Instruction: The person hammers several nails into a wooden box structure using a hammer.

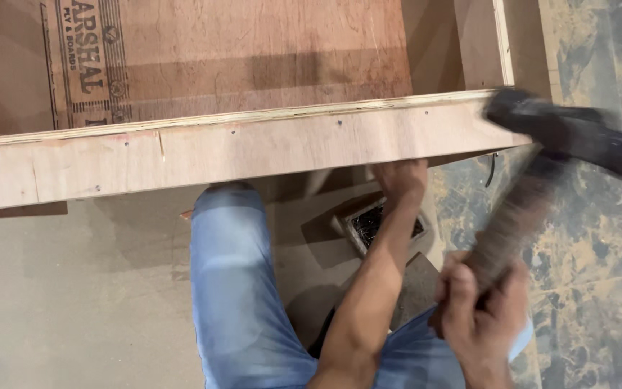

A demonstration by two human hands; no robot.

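My right hand is shut on the handle of a dark hammer, which is blurred by motion. Its head hangs over the right end of a long plywood strip that stands on edge, with several nail heads along it. My left hand reaches under the strip's right part, with its fingers against the lower edge; whether it holds anything is hidden. Behind the strip lies a large plywood board with a printed stamp. My knee in blue jeans is below the strip.
A small open box of dark nails sits on the brown board just below my left hand. To the right is a stained, mottled concrete floor. Another plywood panel stands at the top right.
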